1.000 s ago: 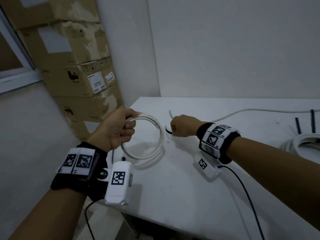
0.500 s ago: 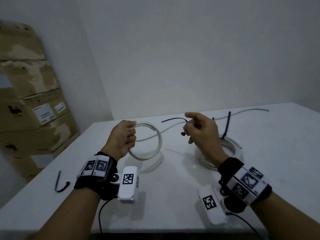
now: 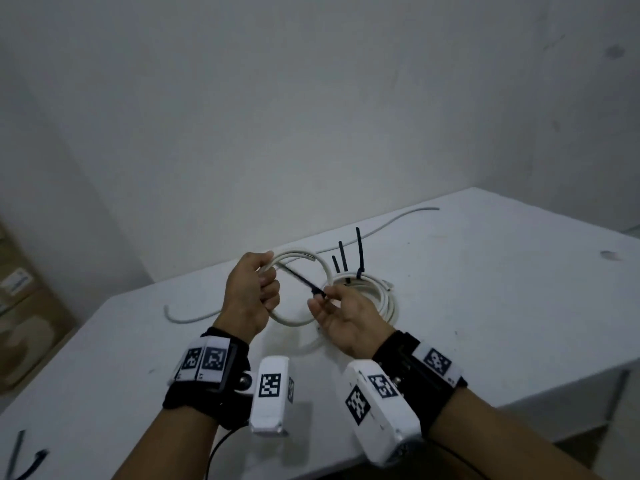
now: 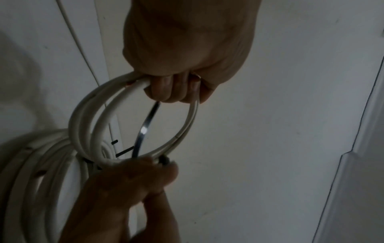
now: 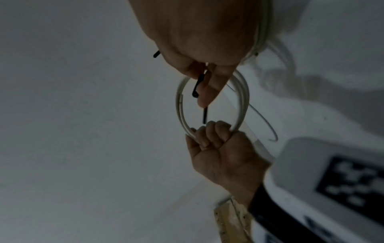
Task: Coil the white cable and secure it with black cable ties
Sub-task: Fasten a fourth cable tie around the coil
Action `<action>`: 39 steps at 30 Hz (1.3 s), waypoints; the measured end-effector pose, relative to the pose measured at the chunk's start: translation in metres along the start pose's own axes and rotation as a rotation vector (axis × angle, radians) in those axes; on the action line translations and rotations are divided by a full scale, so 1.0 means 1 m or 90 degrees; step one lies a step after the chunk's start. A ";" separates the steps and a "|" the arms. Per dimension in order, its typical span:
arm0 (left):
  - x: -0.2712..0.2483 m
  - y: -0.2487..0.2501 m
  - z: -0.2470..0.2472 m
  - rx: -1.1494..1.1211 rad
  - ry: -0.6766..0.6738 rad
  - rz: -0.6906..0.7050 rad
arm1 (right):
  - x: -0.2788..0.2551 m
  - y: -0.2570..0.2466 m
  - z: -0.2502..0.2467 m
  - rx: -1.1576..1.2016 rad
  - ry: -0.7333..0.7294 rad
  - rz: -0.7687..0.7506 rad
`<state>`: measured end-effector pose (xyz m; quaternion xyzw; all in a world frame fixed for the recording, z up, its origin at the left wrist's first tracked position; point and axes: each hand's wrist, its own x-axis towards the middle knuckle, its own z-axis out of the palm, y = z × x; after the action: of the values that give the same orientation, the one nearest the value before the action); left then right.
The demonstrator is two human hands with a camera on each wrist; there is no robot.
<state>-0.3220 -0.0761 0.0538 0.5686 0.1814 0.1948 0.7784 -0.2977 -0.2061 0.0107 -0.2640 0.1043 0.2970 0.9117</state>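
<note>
My left hand (image 3: 265, 289) grips a small coil of white cable (image 3: 300, 255), held upright over the white table (image 3: 485, 306). My right hand (image 3: 322, 299) pinches a black cable tie (image 3: 300, 280) near its head. The strap runs through the loop toward my left fingers. In the left wrist view the tie (image 4: 145, 129) crosses inside the coil (image 4: 83, 121) below the left hand (image 4: 176, 92). The right wrist view shows the right hand (image 5: 204, 78) pinching the tie (image 5: 199, 83), its tip just above the left hand (image 5: 218, 144) on the coil (image 5: 180, 102).
A larger white coil (image 3: 381, 296) lies on the table behind my right hand, with black ties (image 3: 359, 251) sticking up from it. Loose white cable pieces (image 3: 187, 318) lie left and at the back (image 3: 388, 225). Another black tie (image 3: 20, 455) lies near left. Cardboard boxes (image 3: 20, 306) stand left.
My right hand has carried the black tie over to the coil and pushed its strap into the loop. My left hand keeps its grip on the coil. The head view has swung right.
</note>
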 end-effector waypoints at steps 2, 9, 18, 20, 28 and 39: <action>-0.003 -0.004 -0.001 0.008 -0.007 -0.021 | 0.002 0.001 0.006 0.031 -0.026 0.018; -0.007 -0.009 -0.018 0.036 0.000 -0.049 | 0.004 0.018 0.025 0.023 -0.094 0.066; -0.002 -0.014 -0.032 0.038 0.024 -0.059 | 0.005 0.033 0.025 -0.014 -0.118 0.089; -0.001 -0.016 -0.031 0.036 0.026 -0.057 | 0.006 0.036 0.025 -0.024 -0.106 0.088; -0.004 -0.017 -0.034 0.035 0.001 -0.060 | 0.005 0.039 0.024 -0.294 -0.041 -0.034; -0.002 -0.022 -0.041 0.012 -0.014 -0.087 | -0.003 0.033 0.029 -0.432 -0.144 -0.109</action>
<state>-0.3423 -0.0494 0.0207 0.5645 0.2128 0.1332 0.7863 -0.3190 -0.1693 0.0223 -0.5249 -0.1238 0.2648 0.7994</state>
